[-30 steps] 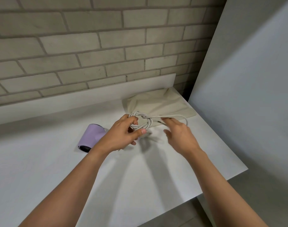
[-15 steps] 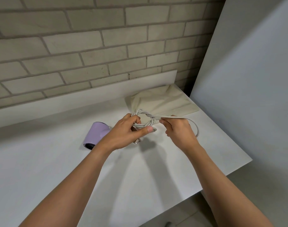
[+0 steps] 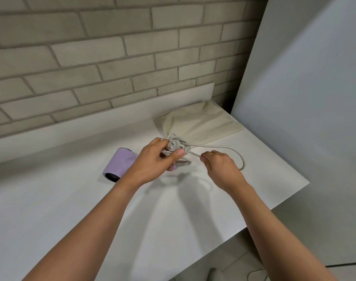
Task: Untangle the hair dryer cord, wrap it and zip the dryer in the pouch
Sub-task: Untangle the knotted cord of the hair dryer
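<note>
L hand (image 3: 154,159) curls round the bundled cord (image 3: 213,147) w/ plug (image 3: 171,145) on top, thumb pressing the coil, held just above the counter (image 3: 71,209). R hand (image 3: 221,169) pinches a cord strand btwn thumb & forefinger, loop trailing right. Lilac dryer (image 3: 120,164) lies left, cream pouch (image 3: 197,124) behind.

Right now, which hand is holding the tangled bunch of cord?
The left hand: its fingers curl round the knotted cord bundle with the plug. The right hand only pinches one loose strand leading out of it.
</note>
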Motion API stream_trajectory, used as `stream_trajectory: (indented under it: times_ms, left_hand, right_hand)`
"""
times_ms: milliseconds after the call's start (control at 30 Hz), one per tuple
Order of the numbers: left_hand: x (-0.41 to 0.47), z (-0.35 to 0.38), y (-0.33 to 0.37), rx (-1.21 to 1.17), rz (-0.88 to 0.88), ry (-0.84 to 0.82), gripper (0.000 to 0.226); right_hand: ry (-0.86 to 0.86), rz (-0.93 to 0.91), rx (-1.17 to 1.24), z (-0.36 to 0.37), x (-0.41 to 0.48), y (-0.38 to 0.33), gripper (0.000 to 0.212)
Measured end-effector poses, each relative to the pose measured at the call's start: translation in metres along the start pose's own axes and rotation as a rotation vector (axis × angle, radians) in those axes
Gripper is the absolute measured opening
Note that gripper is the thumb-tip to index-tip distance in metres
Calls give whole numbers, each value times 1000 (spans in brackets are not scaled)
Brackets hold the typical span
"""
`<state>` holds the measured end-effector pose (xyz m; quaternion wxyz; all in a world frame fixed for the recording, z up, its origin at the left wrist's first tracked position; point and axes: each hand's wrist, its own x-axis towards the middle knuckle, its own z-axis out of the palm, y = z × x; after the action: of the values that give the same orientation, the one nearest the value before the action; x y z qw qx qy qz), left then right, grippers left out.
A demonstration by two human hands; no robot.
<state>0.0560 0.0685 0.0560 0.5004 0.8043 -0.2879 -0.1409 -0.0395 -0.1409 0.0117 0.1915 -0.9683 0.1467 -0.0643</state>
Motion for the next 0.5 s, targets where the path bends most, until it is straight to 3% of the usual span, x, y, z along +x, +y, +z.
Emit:
stream_trajectory:
  times_ms: [200,267,400,500]
  left_hand:
    - [1,4,0,-3,8,52,38]
    - [1,4,-2,52,55,18,34]
    - [2,8,0,65,113,-14,25]
    - [4,8,0,110,119,8,32]
  right_hand:
    - [62,-58,101,-3,-12,-12,33]
    - [60,-106,290,-11,-12,-24,42]
    - [-135,-49,785,-19,-9,-42,42]
    - [-171,14,909,-17,-8,-44,32]
